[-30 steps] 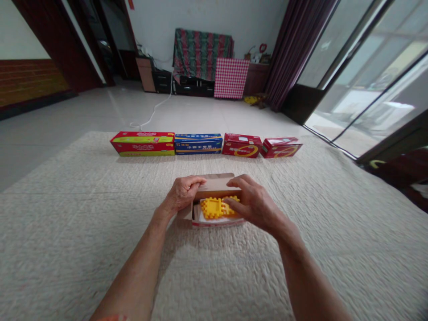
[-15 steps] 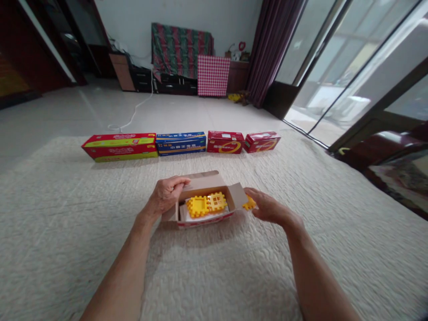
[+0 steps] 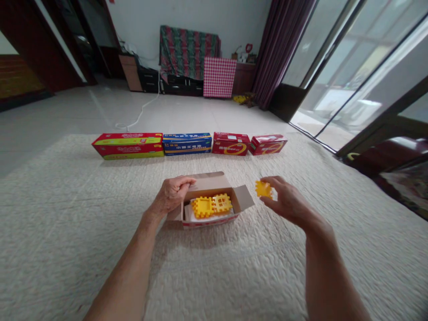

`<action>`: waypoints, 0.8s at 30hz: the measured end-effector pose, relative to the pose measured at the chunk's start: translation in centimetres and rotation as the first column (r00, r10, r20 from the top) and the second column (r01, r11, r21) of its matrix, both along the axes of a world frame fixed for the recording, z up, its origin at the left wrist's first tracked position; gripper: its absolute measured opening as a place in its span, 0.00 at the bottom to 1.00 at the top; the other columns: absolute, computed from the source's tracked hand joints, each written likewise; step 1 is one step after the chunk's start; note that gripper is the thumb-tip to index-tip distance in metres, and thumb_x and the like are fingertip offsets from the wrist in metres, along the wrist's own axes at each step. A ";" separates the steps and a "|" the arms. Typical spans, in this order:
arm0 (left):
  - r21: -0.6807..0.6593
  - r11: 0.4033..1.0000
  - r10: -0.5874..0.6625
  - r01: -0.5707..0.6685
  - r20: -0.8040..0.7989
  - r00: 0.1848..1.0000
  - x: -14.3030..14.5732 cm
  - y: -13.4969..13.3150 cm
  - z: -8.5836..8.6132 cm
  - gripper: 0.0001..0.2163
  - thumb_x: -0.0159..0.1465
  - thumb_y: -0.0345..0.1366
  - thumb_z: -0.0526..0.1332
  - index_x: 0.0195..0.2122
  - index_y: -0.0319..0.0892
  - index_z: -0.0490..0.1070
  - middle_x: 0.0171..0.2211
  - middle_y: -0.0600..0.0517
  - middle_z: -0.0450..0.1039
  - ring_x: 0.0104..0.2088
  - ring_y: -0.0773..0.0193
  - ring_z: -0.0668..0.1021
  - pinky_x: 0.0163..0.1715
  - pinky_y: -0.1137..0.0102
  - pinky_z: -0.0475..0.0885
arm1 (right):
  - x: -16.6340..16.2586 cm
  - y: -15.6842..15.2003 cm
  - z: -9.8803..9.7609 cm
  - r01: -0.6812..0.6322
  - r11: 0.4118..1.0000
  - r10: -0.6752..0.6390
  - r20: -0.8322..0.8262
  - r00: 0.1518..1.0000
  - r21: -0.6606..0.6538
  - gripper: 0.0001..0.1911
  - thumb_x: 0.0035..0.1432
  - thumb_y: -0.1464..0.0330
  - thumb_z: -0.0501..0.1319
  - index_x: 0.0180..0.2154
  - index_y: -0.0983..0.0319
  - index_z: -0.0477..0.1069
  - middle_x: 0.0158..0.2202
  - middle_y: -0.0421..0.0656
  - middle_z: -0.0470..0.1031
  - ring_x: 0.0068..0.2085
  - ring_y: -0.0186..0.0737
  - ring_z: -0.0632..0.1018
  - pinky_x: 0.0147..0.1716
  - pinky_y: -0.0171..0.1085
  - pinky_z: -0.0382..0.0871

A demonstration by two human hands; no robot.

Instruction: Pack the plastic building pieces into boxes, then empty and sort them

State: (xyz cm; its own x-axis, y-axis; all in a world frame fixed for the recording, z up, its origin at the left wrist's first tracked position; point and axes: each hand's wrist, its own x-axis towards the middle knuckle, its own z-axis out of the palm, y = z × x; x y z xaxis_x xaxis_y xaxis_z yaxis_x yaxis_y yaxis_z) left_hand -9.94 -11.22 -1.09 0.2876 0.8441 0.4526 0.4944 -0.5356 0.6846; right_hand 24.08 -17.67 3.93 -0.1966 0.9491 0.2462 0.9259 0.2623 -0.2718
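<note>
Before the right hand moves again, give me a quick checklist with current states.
1. Notched yellow plastic block in right hand: ok, held between the fingers.
2. Held block clear of the open rectangular cardboard box: ok, off to its right.
3. Tan cardboard lid open: ok.
4. Tan right-end flap out of the opening: ok, angled outward.
5. Left hand gripping firmly: cannot tell; it's curled at the lid's left edge.
6. Box free of blocks: not ok, yellow notched pieces show inside.

Cardboard box [image 3: 213, 180]: open, upright
Notched yellow blocks [image 3: 203, 207]: lying inside
Single yellow block [image 3: 263, 189]: held, right of box
</note>
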 end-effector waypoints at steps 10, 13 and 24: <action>0.012 1.000 0.003 -0.002 -0.021 1.000 -0.1 -0.1 0.3 0.13 0.61 0.29 0.54 0.39 0.42 0.79 0.38 0.51 0.82 0.38 0.63 0.82 0.42 0.69 0.77 | -9.1 -0.7 1.6 -0.340 0.940 0.339 -0.025 0.940 -0.039 0.18 0.54 0.71 0.61 0.49 0.59 0.68 0.49 0.49 0.72 0.51 0.48 0.72 0.53 0.48 0.65; 0.005 1.000 -0.002 0.002 -0.013 1.000 0.0 -0.1 0.3 0.13 0.61 0.29 0.54 0.39 0.42 0.79 0.38 0.51 0.82 0.38 0.63 0.82 0.42 0.69 0.77 | -9.2 -0.1 0.7 -0.331 0.942 0.331 -0.002 0.944 -0.055 0.20 0.54 0.71 0.61 0.50 0.60 0.67 0.51 0.50 0.72 0.53 0.49 0.71 0.54 0.50 0.63; 0.043 0.984 0.166 -0.176 0.170 0.971 -0.9 0.0 0.8 0.12 0.60 0.33 0.56 0.38 0.41 0.79 0.38 0.49 0.81 0.39 0.60 0.81 0.44 0.66 0.76 | -7.2 -0.2 -0.9 0.040 0.905 0.116 -0.335 0.935 0.424 0.20 0.57 0.69 0.59 0.52 0.60 0.66 0.51 0.51 0.70 0.51 0.48 0.73 0.49 0.51 0.69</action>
State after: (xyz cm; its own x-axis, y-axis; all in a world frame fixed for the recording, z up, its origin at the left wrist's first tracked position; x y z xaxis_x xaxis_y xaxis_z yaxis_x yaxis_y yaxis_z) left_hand -10.84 -11.20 -0.30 0.0587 0.8453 0.5310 0.4647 -0.4939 0.7349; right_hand 16.88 -17.82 3.00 -0.0594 0.7353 0.6751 0.7808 0.4556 -0.4275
